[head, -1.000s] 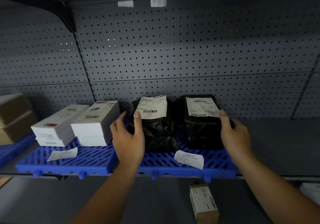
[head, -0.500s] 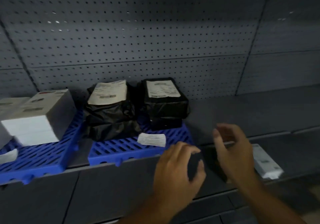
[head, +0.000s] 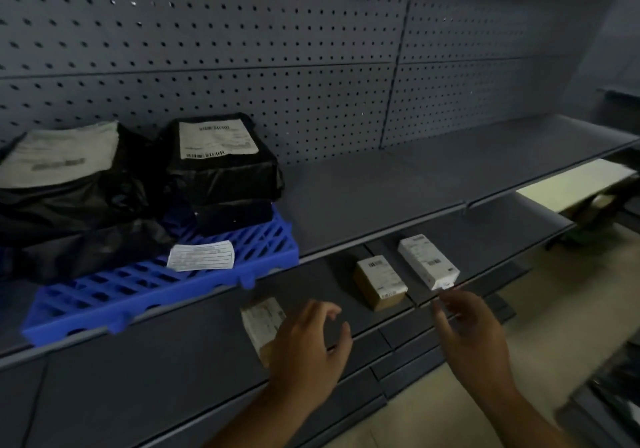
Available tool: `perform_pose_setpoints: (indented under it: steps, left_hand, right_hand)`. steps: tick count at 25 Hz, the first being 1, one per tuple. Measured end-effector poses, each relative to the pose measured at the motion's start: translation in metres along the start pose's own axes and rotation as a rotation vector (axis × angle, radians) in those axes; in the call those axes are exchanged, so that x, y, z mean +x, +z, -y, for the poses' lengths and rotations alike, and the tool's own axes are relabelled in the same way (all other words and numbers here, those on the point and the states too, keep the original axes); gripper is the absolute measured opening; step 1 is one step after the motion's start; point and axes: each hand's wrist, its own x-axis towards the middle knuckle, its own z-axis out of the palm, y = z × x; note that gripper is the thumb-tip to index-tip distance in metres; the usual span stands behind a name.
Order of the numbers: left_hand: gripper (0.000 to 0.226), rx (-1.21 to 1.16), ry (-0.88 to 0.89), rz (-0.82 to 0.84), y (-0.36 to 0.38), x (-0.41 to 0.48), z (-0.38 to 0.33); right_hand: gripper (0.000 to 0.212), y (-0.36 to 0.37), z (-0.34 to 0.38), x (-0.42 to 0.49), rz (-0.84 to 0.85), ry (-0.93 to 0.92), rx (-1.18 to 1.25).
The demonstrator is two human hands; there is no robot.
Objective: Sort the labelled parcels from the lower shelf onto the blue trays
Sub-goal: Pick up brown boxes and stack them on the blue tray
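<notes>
both hands hover empty over the lower shelf (head: 173,361). the left hand (head: 308,340) has its fingers loosely curled round nothing. the right hand (head: 474,333) is relaxed and half spread, also holding nothing. behind it all stands the grey pegboard (head: 242,49), then the upper shelf (head: 381,188) carrying the blue tray (head: 104,295). two black parcels (head: 221,174) sit on the tray, with a loose label (head: 201,255) on its front slats. down below, well apart from the tray, lie three small parcels: a white box (head: 427,260) just past the right fingertips (too blurred to say if they touch), a brown box (head: 379,281) beside it, and a pale box (head: 263,323) just beside the left hand. i'd call this the pick-up step. next, each hand needs to close round a box and lift it to the tray's bare slats.
</notes>
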Motion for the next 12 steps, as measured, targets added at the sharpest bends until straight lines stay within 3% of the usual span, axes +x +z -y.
perform_pose_setpoints:
  steps: [6,10,12]
  left_hand:
    - [0.028,0.064,-0.219,-0.141,0.04,0.006,0.026]
    - [0.019,0.13,-0.529,-0.211,0.078,0.024,0.031]
    - [0.026,0.152,-0.662,-0.242,0.086,0.025,0.031]
  right_hand:
    - [0.01,0.024,-0.059,0.053,0.155,0.165,0.063]
    - [0.015,0.042,-0.103,0.102,0.317,0.134,0.06]
    - [0.022,0.047,-0.118,0.12,0.369,0.072,0.043]
